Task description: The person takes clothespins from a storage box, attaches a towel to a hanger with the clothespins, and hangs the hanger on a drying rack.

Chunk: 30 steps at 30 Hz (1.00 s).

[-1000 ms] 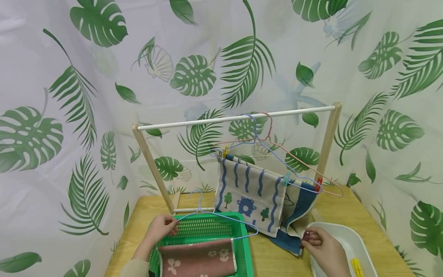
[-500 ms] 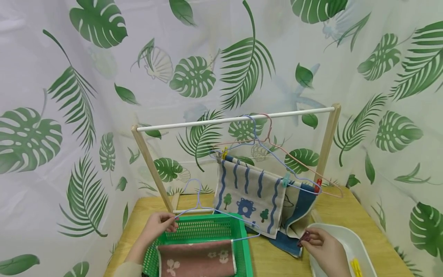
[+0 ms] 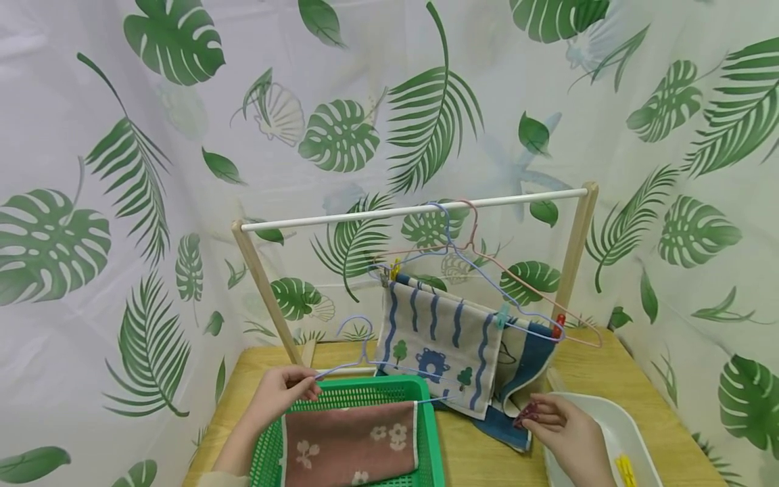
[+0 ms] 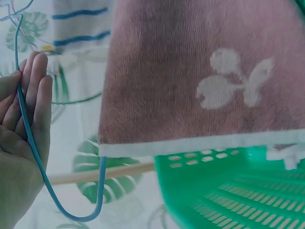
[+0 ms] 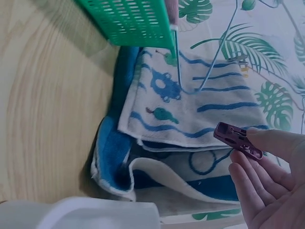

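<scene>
My left hand (image 3: 282, 399) pinches one side of a blue wire hanger (image 4: 28, 129). A pink towel (image 3: 353, 443) with pale flower shapes drapes over the hanger's lower bar, above the green basket (image 3: 433, 433). In the left wrist view the hanger's wire passes between thumb and fingers, and its rounded corner sticks out past the towel's edge. My right hand (image 3: 572, 436) pinches a dark red clothespin (image 5: 238, 140) between thumb and fingers. The pin is apart from the pink towel, close to the hanging blue-and-white towels (image 3: 435, 338).
A wooden rack with a white rod (image 3: 341, 215) stands behind the basket. A blue hanger and a pink hanger (image 3: 517, 270) hang from it, towels clipped with colored clothespins. At right, a white tray (image 3: 621, 423) holds a yellow clothespin (image 3: 625, 470).
My left hand has raised the hanger slightly, and its hook has swung right. The pink towel has shifted up and right. My right hand has moved slightly left with the clothespin.
</scene>
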{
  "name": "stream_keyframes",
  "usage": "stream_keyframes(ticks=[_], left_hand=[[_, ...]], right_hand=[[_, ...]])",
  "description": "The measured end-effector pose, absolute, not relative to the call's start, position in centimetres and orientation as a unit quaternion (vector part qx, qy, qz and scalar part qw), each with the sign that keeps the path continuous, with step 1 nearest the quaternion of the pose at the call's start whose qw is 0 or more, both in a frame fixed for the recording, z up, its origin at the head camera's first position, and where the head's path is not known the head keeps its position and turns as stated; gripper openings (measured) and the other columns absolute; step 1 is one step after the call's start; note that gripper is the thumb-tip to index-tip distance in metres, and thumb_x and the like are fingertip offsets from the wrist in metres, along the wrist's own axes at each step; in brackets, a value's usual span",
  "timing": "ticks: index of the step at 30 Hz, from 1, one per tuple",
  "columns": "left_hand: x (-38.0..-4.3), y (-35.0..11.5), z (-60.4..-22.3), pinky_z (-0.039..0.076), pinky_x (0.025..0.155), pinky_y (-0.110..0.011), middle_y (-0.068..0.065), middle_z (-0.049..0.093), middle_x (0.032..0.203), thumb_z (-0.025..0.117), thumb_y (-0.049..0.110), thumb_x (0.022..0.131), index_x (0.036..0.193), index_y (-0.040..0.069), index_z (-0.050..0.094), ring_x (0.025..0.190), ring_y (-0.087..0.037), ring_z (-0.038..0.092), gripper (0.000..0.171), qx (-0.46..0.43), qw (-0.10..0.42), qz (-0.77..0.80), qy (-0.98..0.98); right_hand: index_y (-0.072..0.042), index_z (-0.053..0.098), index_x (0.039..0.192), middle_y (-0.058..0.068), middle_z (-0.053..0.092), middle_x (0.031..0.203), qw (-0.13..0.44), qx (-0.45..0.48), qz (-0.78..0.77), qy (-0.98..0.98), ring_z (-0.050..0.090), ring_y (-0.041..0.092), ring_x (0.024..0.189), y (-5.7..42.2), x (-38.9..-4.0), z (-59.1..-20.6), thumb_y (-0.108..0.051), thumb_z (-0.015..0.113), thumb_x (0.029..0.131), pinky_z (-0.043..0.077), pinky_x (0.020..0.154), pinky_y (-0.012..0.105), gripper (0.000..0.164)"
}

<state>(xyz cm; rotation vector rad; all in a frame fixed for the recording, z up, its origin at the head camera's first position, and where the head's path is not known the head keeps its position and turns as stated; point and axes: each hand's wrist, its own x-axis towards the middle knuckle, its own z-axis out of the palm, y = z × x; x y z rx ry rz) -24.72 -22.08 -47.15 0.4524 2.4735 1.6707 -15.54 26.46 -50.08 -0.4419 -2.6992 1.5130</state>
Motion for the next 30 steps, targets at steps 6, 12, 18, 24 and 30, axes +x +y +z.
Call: stream_keyframes(ticks=[6,12,18,24,30], left_hand=[[-23.8,-21.1,-44.7,0.066,0.072,-0.024,-0.031,0.075,0.091,0.061,-0.002,0.104,0.114,-0.020,0.069,0.074,-0.005,0.076,0.022,0.167,0.048,0.559,0.810],[-23.1,-20.8,-42.8,0.066,0.072,-0.024,-0.033,0.075,0.092,0.063,-0.002,0.104,0.114,-0.020,0.070,0.074,-0.003,0.076,0.022,0.181,0.037,0.563,0.805],[-22.8,-20.6,-41.4,0.067,0.072,-0.028,-0.030,0.076,0.089,0.061,-0.006,0.103,0.113,-0.022,0.069,0.073,-0.005,0.076,0.020,0.215,0.007,0.566,0.796],[-22.8,-20.5,-39.8,0.067,0.071,-0.027,-0.023,0.078,0.087,0.060,-0.010,0.102,0.114,-0.023,0.069,0.074,-0.003,0.077,0.020,0.234,-0.016,0.566,0.790],[-22.6,-20.1,-38.0,0.067,0.070,-0.027,-0.023,0.079,0.088,0.063,-0.006,0.103,0.112,-0.017,0.073,0.075,-0.006,0.078,0.018,0.221,-0.026,0.553,0.803]], right_hand=[[0.002,0.070,0.129,0.017,0.079,0.113,0.023,-0.128,0.493,-0.861,0.079,0.018,0.092,25.5,-15.1,-48.8,-0.014,0.085,0.091,0.066,0.075,0.026,0.044],[0.003,0.069,0.130,0.020,0.078,0.118,0.029,-0.115,0.507,-0.854,0.079,0.021,0.097,24.4,-14.9,-47.3,-0.008,0.084,0.091,0.066,0.077,0.025,0.043],[-0.001,0.072,0.126,0.018,0.079,0.118,0.045,-0.099,0.513,-0.852,0.076,0.003,0.088,23.6,-14.5,-46.2,-0.007,0.086,0.090,0.065,0.078,0.023,0.040],[-0.003,0.075,0.121,0.014,0.081,0.114,0.058,-0.094,0.525,-0.844,0.074,-0.002,0.084,22.9,-14.4,-45.2,-0.009,0.088,0.087,0.064,0.075,0.019,0.036],[-0.005,0.078,0.115,0.012,0.082,0.106,0.096,-0.069,0.542,-0.832,0.074,-0.001,0.081,22.1,-14.0,-43.6,-0.005,0.089,0.085,0.063,0.074,0.017,0.032]])
